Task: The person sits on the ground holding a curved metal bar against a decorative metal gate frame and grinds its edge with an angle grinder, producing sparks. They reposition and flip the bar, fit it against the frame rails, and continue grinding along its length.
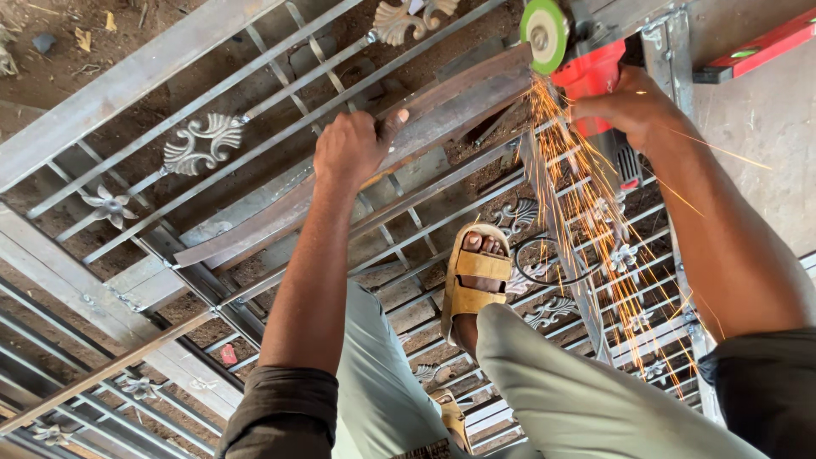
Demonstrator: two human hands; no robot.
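Our left hand grips the curved steel strip, fingers closed around it. Our right hand clasps the red angle grinder; sparks fall from its green disc.

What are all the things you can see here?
Angle grinder: one, red with a green disc, top right, throwing orange sparks.
Curved metal strip: one, rusty brown, lying across the gate, its far end at the disc.
Metal gate: one, grey bars with leaf and flower ornaments, lying flat over dirt.
Spirit level: one, red, top right corner.
Sandals: two, tan, on the feet standing on the gate.
Left hand: pressing on the strip.
Right hand: gripping the grinder.
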